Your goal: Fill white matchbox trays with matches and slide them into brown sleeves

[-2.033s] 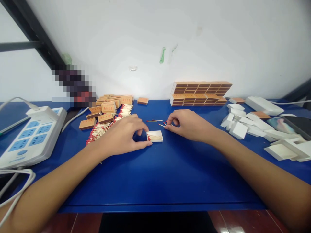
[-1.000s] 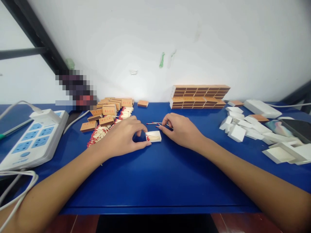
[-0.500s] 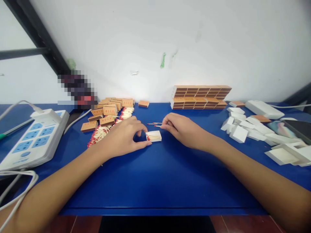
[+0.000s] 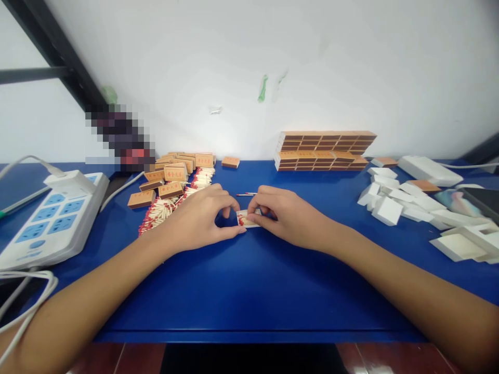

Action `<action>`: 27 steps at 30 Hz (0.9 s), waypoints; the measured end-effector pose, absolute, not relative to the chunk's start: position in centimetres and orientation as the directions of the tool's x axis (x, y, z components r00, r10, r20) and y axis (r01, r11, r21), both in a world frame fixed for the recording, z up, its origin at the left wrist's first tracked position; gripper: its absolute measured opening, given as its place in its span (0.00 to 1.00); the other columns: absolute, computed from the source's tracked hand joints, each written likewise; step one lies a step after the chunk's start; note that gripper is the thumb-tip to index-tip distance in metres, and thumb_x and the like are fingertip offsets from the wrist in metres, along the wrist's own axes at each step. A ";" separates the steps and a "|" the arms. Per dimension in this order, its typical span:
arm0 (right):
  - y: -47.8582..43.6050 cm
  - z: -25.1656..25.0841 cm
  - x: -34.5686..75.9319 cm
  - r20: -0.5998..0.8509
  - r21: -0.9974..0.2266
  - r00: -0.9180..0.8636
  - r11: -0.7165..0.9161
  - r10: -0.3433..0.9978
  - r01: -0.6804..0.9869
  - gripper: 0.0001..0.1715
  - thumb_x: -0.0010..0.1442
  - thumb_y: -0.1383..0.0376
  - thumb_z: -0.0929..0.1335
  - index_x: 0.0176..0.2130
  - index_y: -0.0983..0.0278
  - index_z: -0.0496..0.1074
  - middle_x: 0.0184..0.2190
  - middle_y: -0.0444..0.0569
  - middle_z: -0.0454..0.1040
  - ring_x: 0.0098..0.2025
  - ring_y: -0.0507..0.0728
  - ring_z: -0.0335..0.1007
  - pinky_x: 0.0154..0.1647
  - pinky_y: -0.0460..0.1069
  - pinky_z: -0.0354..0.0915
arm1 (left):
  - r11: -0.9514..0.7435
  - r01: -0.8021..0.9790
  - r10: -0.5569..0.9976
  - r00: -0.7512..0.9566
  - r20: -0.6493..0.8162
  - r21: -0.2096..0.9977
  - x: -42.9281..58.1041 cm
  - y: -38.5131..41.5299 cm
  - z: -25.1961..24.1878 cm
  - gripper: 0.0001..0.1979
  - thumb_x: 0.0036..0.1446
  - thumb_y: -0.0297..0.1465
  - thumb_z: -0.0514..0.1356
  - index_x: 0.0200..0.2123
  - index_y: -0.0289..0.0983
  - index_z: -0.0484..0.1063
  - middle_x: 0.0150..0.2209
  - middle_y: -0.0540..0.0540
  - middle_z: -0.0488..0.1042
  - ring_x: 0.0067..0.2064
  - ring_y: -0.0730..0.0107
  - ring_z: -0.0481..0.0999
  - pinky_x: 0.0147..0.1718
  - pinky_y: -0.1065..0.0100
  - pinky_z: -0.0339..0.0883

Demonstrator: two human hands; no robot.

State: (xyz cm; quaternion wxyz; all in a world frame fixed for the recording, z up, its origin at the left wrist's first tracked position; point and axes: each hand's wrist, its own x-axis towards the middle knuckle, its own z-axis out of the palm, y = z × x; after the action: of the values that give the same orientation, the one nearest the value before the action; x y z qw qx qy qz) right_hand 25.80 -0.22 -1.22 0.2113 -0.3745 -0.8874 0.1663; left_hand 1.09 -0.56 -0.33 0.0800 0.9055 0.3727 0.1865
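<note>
A small white matchbox tray [image 4: 243, 212] lies on the blue table between my hands, with several red-headed matches inside. My left hand [image 4: 202, 218] grips its left end between thumb and fingers. Over the tray's right part, my right hand [image 4: 283, 213] has thumb and fingertips pinched together; they cover what they hold and part of the tray. Just behind my right fingers, a loose match [image 4: 244, 195] rests on the table. A heap of matches [image 4: 156, 214] spreads beside my left wrist.
Matchboxes [image 4: 175, 173] are piled at back left, with a lone matchbox [image 4: 231, 162] nearby. A neat matchbox stack [image 4: 325, 156] stands against the wall. White trays [image 4: 388, 210] lie heaped on the right, near a phone [image 4: 481, 201]. A power strip [image 4: 74, 221] sits far left.
My right hand has moved left and slightly down, carrying a match from behind the tray to over it. My left hand stays at the tray's left end.
</note>
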 end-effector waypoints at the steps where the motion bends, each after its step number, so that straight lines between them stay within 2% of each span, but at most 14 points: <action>1: -0.3 -1.2 25.7 0.245 -0.456 -0.633 0.663 0.734 0.594 0.06 0.71 0.65 0.69 0.40 0.62 0.76 0.37 0.47 0.71 0.35 0.53 0.65 0.37 0.49 0.58 | -0.710 0.642 0.704 0.654 0.278 0.289 1.1 -0.6 -0.3 0.12 0.61 0.42 0.69 0.39 0.39 0.77 0.34 0.48 0.76 0.41 0.62 0.74 0.40 0.62 0.65; 9: -0.4 -1.2 25.6 0.199 -0.481 -0.647 0.648 0.736 0.590 0.07 0.72 0.64 0.67 0.39 0.62 0.73 0.39 0.47 0.72 0.34 0.53 0.66 0.36 0.48 0.59 | -0.702 0.642 0.712 0.654 0.256 0.309 1.2 -0.8 -0.2 0.13 0.61 0.43 0.69 0.40 0.40 0.78 0.35 0.49 0.76 0.41 0.62 0.73 0.40 0.61 0.65; 15: -0.3 -0.9 25.9 0.240 -0.426 -0.659 0.687 0.713 0.588 0.07 0.71 0.63 0.67 0.39 0.62 0.73 0.40 0.49 0.73 0.35 0.54 0.66 0.36 0.49 0.60 | -0.704 0.644 0.709 0.656 0.258 0.298 1.2 -0.7 -0.2 0.13 0.61 0.43 0.70 0.39 0.40 0.77 0.35 0.48 0.76 0.40 0.62 0.73 0.40 0.61 0.65; 21: -0.2 -0.4 26.4 0.195 -0.390 -0.677 0.689 0.710 0.610 0.08 0.72 0.66 0.66 0.40 0.62 0.75 0.40 0.48 0.73 0.34 0.53 0.66 0.36 0.49 0.59 | -0.687 0.655 0.725 0.648 0.234 0.313 1.1 -0.8 0.0 0.12 0.61 0.42 0.70 0.39 0.40 0.78 0.35 0.49 0.76 0.41 0.62 0.73 0.40 0.61 0.64; 27: 0.1 0.3 27.2 0.141 -0.359 -0.675 0.672 0.725 0.647 0.06 0.69 0.64 0.69 0.38 0.61 0.74 0.36 0.46 0.72 0.35 0.54 0.66 0.36 0.50 0.58 | -0.698 0.647 0.715 0.654 0.247 0.307 1.2 -0.8 -0.2 0.12 0.61 0.42 0.70 0.39 0.40 0.78 0.35 0.49 0.76 0.41 0.62 0.73 0.41 0.61 0.64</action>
State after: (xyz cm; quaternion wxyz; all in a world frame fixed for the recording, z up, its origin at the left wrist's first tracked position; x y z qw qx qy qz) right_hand 27.17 0.08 0.32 0.1372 -0.3793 -0.9041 0.1411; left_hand 1.23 -0.76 -0.16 0.0961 0.9043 0.3766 0.1766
